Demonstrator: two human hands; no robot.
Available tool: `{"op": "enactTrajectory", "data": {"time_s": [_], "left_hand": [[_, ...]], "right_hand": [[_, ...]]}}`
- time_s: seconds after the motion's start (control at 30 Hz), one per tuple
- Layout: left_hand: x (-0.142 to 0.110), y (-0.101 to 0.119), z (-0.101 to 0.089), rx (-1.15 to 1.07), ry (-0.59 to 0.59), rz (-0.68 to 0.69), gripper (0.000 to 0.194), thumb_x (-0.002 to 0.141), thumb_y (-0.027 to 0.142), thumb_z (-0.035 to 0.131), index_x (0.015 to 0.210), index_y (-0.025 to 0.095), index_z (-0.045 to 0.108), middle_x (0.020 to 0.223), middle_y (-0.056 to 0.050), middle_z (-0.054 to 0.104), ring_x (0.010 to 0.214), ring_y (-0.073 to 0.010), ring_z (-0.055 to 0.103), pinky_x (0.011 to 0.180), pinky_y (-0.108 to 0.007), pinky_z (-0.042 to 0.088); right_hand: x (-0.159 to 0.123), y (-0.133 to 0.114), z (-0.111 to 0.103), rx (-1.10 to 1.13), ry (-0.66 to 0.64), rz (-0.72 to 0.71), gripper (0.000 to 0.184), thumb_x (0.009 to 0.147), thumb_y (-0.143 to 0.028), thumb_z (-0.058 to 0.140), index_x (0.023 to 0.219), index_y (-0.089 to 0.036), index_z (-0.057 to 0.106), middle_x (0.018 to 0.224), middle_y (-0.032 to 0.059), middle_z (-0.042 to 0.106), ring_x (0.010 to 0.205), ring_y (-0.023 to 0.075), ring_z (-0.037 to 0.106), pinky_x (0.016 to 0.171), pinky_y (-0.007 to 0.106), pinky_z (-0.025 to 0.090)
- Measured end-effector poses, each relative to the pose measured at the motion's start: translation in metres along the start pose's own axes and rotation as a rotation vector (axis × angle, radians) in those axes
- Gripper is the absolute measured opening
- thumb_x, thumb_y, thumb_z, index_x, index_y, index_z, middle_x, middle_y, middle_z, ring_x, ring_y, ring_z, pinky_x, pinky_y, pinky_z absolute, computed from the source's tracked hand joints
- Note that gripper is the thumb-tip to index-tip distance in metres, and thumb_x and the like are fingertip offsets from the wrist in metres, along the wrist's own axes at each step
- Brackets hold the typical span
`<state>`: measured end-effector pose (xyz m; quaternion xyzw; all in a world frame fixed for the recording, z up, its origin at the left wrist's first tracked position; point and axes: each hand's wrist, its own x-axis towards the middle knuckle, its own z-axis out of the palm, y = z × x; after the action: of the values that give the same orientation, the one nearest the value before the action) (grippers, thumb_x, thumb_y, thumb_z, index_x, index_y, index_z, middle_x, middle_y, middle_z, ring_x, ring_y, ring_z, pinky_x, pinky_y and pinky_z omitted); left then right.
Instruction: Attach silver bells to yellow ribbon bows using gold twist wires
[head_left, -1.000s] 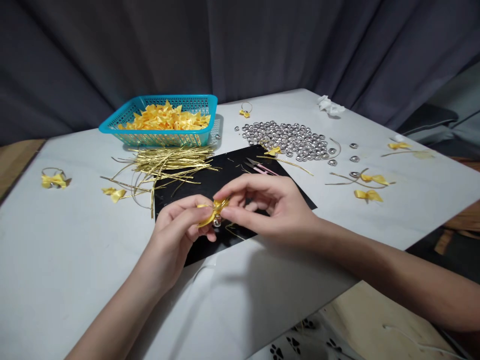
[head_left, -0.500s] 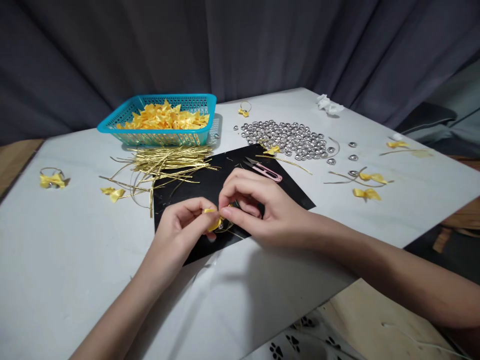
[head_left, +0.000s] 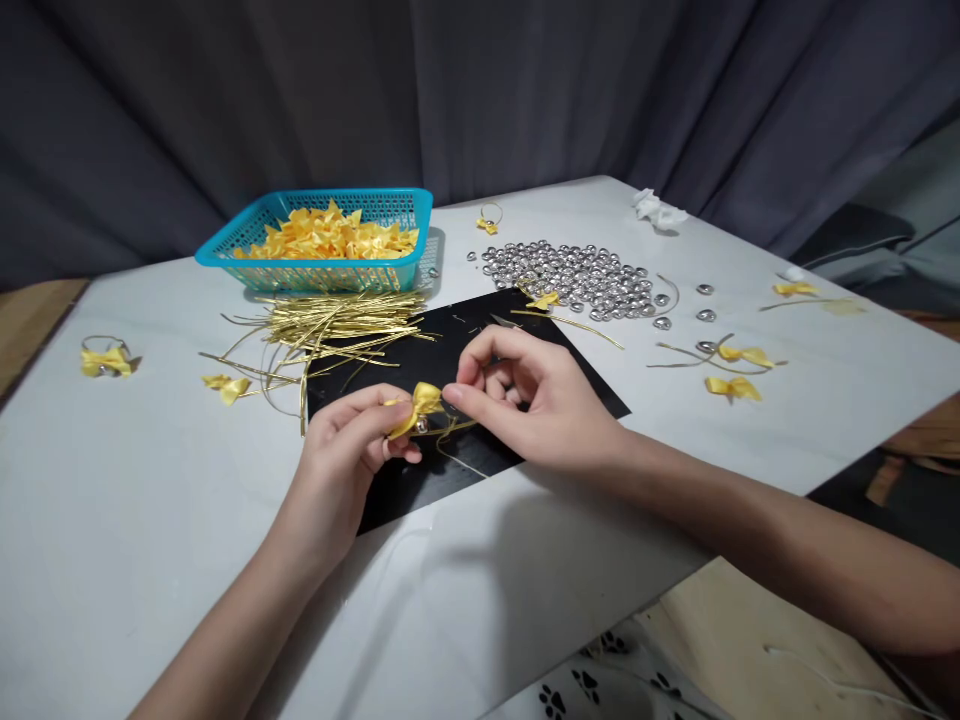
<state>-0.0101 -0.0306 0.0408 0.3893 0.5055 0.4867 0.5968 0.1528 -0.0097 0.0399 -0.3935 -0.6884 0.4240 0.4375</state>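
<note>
My left hand (head_left: 356, 440) pinches a yellow ribbon bow (head_left: 426, 398) between thumb and fingers, over a black sheet (head_left: 450, 345). A small silver bell (head_left: 421, 425) hangs just below the bow, and a gold cord (head_left: 451, 428) runs from there to the right. Close to the bow's right end is my right hand (head_left: 517, 385), with thumb and index finger pressed together. What lies in that pinch is too small to make out. The dark tip of the thread snips (head_left: 504, 321) shows behind my right hand, which hides the rest.
Behind stands a blue basket (head_left: 315, 262) of yellow bows, with a heap of gold cords (head_left: 345, 325) before it. Silver bells (head_left: 570, 275) are piled at the back right. Loose bows (head_left: 733, 388) lie to the right, and a looped bow (head_left: 106, 360) at far left.
My hands have drawn slightly apart, the left going left and the right going up and right. More of the bow and bell shows, and my right hand now covers most of the snips.
</note>
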Motion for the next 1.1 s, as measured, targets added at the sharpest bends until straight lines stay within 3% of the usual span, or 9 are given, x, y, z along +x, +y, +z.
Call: {"op": "enactTrajectory", "data": {"time_s": [0.13, 0.3, 0.37, 0.5, 0.57, 0.67, 0.8, 0.97, 1.1], "left_hand": [[0.000, 0.001, -0.001, -0.170, 0.037, 0.002, 0.006, 0.058, 0.017, 0.066, 0.052, 0.017, 0.067, 0.057, 0.001, 0.052, 0.050, -0.0073, 0.045, 0.046, -0.016, 0.046], [-0.002, 0.002, -0.001, -0.303, 0.138, 0.009, 0.009, 0.062, 0.014, 0.063, 0.054, 0.017, 0.067, 0.056, 0.002, 0.049, 0.053, -0.0078, 0.046, 0.046, -0.015, 0.047], [-0.003, 0.003, 0.000, -0.314, 0.133, 0.011, 0.009, 0.062, 0.014, 0.063, 0.055, 0.017, 0.067, 0.057, 0.001, 0.049, 0.053, -0.0078, 0.045, 0.046, -0.015, 0.047], [-0.003, 0.003, 0.003, -0.231, 0.040, 0.009, 0.007, 0.061, 0.017, 0.063, 0.055, 0.016, 0.067, 0.060, 0.001, 0.051, 0.051, -0.0074, 0.044, 0.045, -0.016, 0.045], [-0.004, 0.003, 0.004, -0.149, 0.000, 0.020, 0.008, 0.060, 0.018, 0.064, 0.052, 0.015, 0.064, 0.057, 0.001, 0.050, 0.050, -0.0076, 0.044, 0.045, -0.017, 0.044], [-0.004, 0.001, 0.004, -0.023, -0.044, 0.053, 0.011, 0.063, 0.020, 0.065, 0.053, 0.016, 0.062, 0.056, 0.002, 0.050, 0.052, -0.0085, 0.046, 0.048, -0.017, 0.043], [-0.004, -0.002, 0.001, 0.011, -0.085, 0.063, 0.012, 0.066, 0.024, 0.066, 0.057, 0.015, 0.063, 0.060, 0.001, 0.051, 0.055, -0.0093, 0.046, 0.050, -0.018, 0.042], [-0.004, 0.000, 0.002, -0.030, -0.042, 0.060, 0.014, 0.062, 0.024, 0.066, 0.052, 0.015, 0.061, 0.056, 0.001, 0.048, 0.052, -0.0092, 0.044, 0.047, -0.019, 0.040], [-0.006, 0.000, 0.003, -0.039, -0.064, 0.052, 0.012, 0.062, 0.023, 0.066, 0.054, 0.015, 0.062, 0.058, 0.001, 0.049, 0.053, -0.0091, 0.045, 0.047, -0.018, 0.041]], "right_hand": [[0.001, -0.001, 0.000, -0.018, -0.077, 0.138, 0.025, 0.080, -0.024, 0.061, 0.059, -0.013, 0.053, 0.047, -0.0063, 0.039, 0.041, 0.0024, 0.029, 0.038, 0.019, 0.021], [0.003, 0.000, 0.003, 0.155, -0.268, 0.634, 0.036, 0.091, -0.031, 0.046, 0.066, -0.011, 0.063, 0.060, 0.0021, 0.061, 0.033, 0.0027, 0.033, 0.032, 0.020, 0.029], [0.004, 0.004, 0.004, 0.293, -0.240, 0.731, 0.034, 0.090, -0.031, 0.047, 0.068, -0.011, 0.062, 0.061, 0.0018, 0.060, 0.033, 0.0025, 0.033, 0.031, 0.019, 0.031], [0.004, 0.011, 0.003, 0.482, -0.147, 0.769, 0.023, 0.084, -0.029, 0.058, 0.070, -0.011, 0.060, 0.050, -0.0051, 0.047, 0.034, 0.0015, 0.031, 0.033, 0.015, 0.028], [0.003, 0.012, 0.002, 0.449, -0.011, 0.670, 0.021, 0.081, -0.030, 0.062, 0.070, -0.013, 0.058, 0.049, -0.0080, 0.040, 0.035, 0.0011, 0.029, 0.033, 0.015, 0.025], [-0.001, 0.006, 0.004, 0.271, 0.168, 0.299, 0.022, 0.075, -0.030, 0.068, 0.068, -0.014, 0.055, 0.053, -0.0073, 0.042, 0.041, 0.0019, 0.034, 0.037, 0.016, 0.026], [-0.008, 0.000, 0.008, 0.015, 0.008, -0.084, 0.009, 0.076, -0.021, 0.064, 0.073, -0.013, 0.061, 0.067, -0.0012, 0.054, 0.050, 0.0037, 0.041, 0.044, 0.018, 0.032], [-0.009, 0.006, 0.009, -0.097, -0.014, -0.208, 0.007, 0.081, -0.018, 0.059, 0.084, -0.012, 0.062, 0.082, 0.0019, 0.056, 0.047, 0.0016, 0.038, 0.041, 0.017, 0.032], [-0.007, 0.010, 0.006, -0.165, -0.036, -0.272, 0.006, 0.085, -0.016, 0.055, 0.083, -0.014, 0.060, 0.080, 0.0015, 0.055, 0.052, 0.0036, 0.041, 0.044, 0.017, 0.033]]}}
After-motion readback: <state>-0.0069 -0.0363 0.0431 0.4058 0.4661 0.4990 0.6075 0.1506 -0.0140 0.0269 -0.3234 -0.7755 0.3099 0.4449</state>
